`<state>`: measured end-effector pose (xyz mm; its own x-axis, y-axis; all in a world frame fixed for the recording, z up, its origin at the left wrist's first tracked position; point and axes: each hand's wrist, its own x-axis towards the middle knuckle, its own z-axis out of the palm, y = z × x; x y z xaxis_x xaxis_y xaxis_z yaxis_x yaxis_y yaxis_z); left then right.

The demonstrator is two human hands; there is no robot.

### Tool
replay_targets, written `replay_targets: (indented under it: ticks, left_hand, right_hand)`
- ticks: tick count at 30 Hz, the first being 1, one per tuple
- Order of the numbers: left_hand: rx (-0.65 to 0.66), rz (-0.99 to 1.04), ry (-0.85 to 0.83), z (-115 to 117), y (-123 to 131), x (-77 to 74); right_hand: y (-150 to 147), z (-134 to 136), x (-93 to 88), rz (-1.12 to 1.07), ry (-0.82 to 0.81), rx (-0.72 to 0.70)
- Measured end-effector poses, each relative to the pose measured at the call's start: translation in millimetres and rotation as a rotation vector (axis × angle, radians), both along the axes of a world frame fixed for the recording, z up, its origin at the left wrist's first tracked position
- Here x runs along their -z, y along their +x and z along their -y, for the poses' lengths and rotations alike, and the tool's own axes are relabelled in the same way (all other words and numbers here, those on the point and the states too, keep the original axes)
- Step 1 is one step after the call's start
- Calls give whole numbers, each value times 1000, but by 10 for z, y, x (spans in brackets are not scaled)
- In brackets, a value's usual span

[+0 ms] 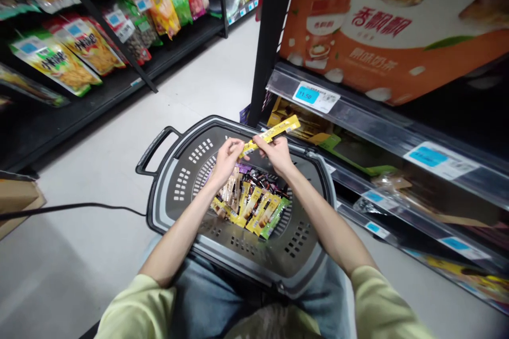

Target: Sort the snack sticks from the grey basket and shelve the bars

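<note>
Both bare forearms rise from the bottom of the frame and converge just above its centre, pale green sleeves covering the upper arms at the lower edge. The left hand and right hand sit near each other, backs to the camera. Each has its fingertips pinched shut.

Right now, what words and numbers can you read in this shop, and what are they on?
"11.50": on the blue price tag on the shelf rail.
"香飘飘": on the big orange box above that rail.
"原味奶茶": same box, lower down, a little soft.
Print on the yellow packet held by the left hand and right hand: too small to read.
The snack bags and other price tags: too blurred.
</note>
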<state>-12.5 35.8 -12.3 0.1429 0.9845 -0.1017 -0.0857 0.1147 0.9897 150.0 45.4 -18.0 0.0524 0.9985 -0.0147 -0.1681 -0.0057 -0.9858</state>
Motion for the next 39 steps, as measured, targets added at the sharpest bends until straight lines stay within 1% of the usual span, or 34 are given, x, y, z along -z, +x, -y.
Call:
replay_targets:
  ticks: [3,6,8,10,14,21,25,29,31,36,39]
  left_hand:
    - [-73,71,-12,-28,-15,0]
    - [-89,86,19,-35,-31,0]
    - [-94,74,47,-31,-37,-4]
    - [-102,69,64,-28,-39,-7]
    - [-112,60,68,-27,-38,-14]
    - [-103,4,23,-21,-51,-31]
    - [-135,-17,24,-34,-52,-3]
    - [-169,10,45,-49,-49,29]
    - [-190,25,50,-56,-47,38]
    - [-250,86,50,-80,-47,63]
    - [-274,71,62,-97,-55,84]
  right_hand:
    - [-10,-7,-28,-127,-67,34]
    - [-43,6,-25,-229,-157,-35]
    - [-74,26,-12,-256,-196,-106]
    - [-102,45,-3,-272,-213,-144]
    - [-121,49,-11,-316,-230,-123]
    - [-102,43,-19,-316,-240,-156]
    - [-109,48,2,-310,-228,-177]
    - [-98,37,-12,-280,-222,-193]
    - [-79,24,-30,-264,-216,-186]
    - [-34,-6,-45,-267,-201,-115]
    - [-35,-5,-30,-258,-203,-120]
